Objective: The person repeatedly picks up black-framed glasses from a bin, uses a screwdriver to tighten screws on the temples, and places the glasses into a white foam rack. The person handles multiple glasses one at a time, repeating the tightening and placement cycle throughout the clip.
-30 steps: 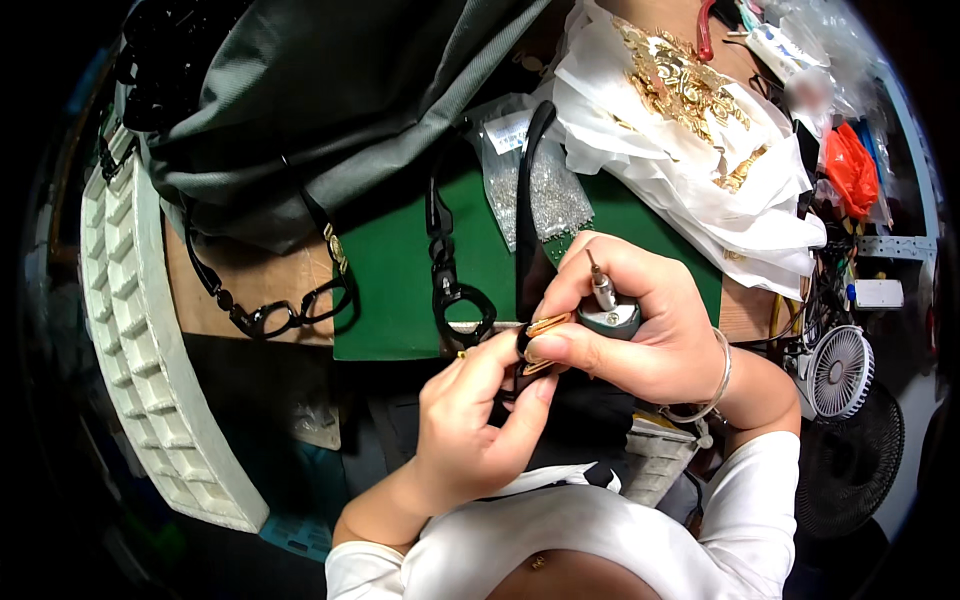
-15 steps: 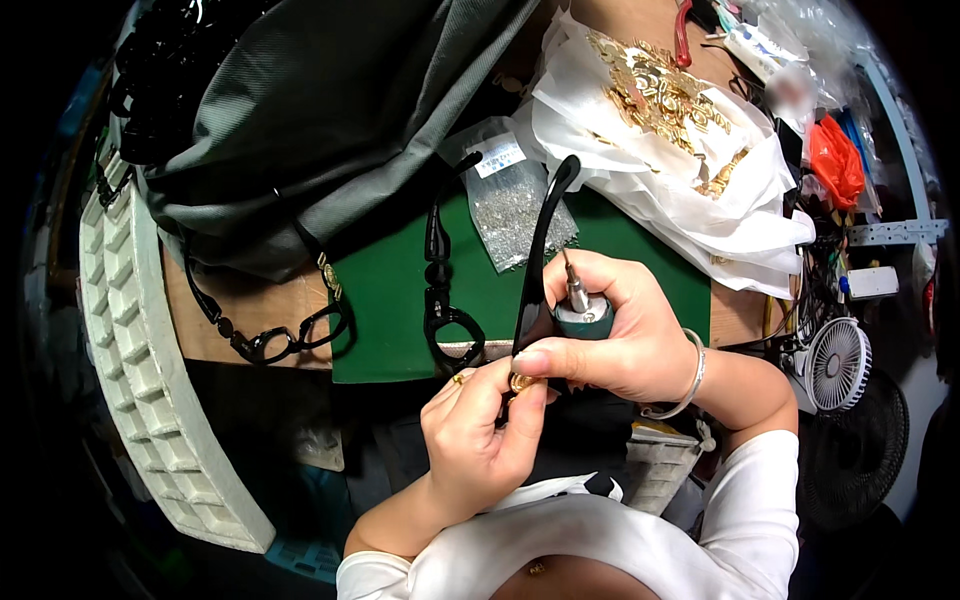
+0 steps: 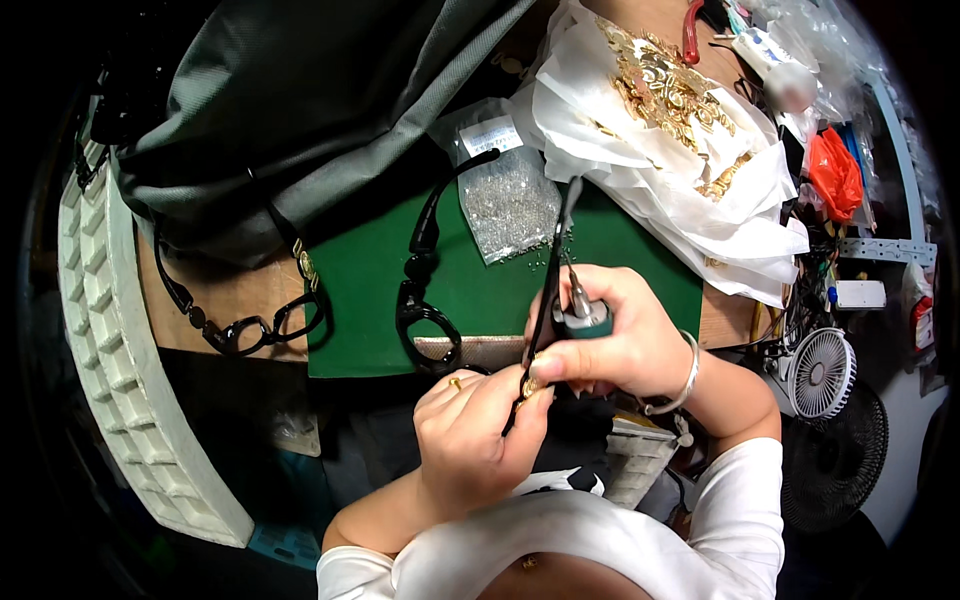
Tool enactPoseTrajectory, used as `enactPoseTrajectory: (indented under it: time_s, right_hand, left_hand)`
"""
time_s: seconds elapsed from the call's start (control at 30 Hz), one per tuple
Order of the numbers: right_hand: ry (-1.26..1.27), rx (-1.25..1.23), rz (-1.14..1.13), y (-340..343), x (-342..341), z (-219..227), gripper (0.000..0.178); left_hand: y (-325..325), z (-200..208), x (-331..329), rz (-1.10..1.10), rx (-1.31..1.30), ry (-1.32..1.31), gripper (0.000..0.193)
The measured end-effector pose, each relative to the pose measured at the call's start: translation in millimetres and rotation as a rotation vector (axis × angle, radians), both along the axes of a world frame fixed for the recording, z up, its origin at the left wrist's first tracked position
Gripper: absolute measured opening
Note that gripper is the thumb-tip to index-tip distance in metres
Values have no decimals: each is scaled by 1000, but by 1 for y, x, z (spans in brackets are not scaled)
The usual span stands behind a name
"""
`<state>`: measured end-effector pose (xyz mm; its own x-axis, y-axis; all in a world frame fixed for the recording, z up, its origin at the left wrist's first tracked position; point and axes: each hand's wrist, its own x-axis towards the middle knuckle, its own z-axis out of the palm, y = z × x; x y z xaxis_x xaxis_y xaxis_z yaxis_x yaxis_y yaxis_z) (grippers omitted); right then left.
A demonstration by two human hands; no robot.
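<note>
My left hand [image 3: 470, 430] is closed round a pair of black eyeglasses near one hinge, hiding part of the front. One temple [image 3: 548, 290] rises between my hands, and the other [image 3: 425, 225] stretches over the green mat beside a visible rim [image 3: 403, 325]. A gold ornament [image 3: 528, 386] sits at the hinge end of the nearer temple. The thumb of my right hand [image 3: 615, 345] presses by that ornament. Tucked in the same hand is a power screwdriver [image 3: 588, 320], dark green with a metal chuck, its bit pointing away from me.
Another pair of black eyeglasses [image 3: 248, 335] lies left of the green mat [image 3: 350, 260]. A clear bag of tiny metal parts [image 3: 510, 210] rests on the mat, with several spilled. Gold ornaments [image 3: 670, 95] lie on white paper [image 3: 640, 200]. Dark cloth [image 3: 290, 110] and a white compartment tray [image 3: 130, 390] flank the left.
The held eyeglasses have turned slightly, so their temples sit at a different angle. My hands stay together at the gold ornament. The whole view has shifted a little.
</note>
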<state>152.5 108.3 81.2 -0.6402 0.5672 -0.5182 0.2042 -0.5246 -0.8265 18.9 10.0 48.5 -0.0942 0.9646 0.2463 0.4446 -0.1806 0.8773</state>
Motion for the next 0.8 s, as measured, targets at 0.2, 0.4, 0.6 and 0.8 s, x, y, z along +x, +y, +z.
enactPoseTrajectory:
  time_s: [0.2, 0.4, 0.6, 0.8]
  right_hand:
    - [102, 69, -11, -5, 4, -13, 21]
    - [308, 187, 37, 5, 13, -19, 32]
    - [209, 281, 117, 0, 12, -15, 29]
    - [191, 290, 262, 10, 12, -21, 20]
  left_hand:
    - [-1, -5, 1, 14, 49, 21, 14]
    - [1, -3, 1, 28, 66, 30, 13]
    - [-5, -8, -2, -25, 70, 63, 12]
    - [-2, -16, -7, -113, 180, 67, 13]
